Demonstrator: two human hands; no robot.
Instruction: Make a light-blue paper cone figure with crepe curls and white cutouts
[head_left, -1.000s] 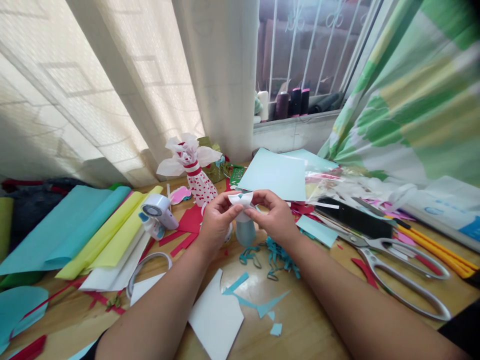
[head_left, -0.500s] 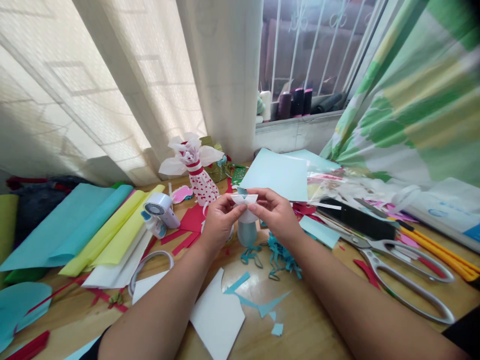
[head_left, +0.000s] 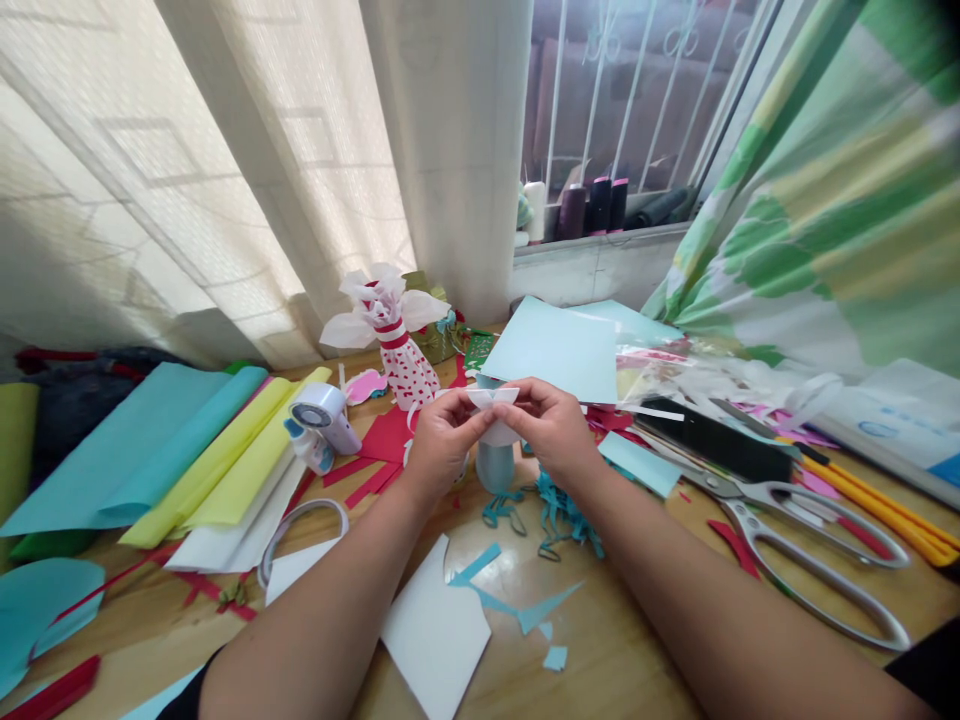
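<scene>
White paper [head_left: 493,398] — left hand [head_left: 444,447], right hand [head_left: 551,430]

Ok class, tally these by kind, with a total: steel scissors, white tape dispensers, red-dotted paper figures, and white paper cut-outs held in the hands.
Steel scissors: 1
White tape dispenser: 1
Red-dotted paper figure: 1
White paper cut-out, held by left hand and right hand: 1
Total: 4

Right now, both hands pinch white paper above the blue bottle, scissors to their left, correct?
No: the scissors lie to their right, in the head view. The left hand and right hand do pinch the white paper above the blue bottle.
</scene>
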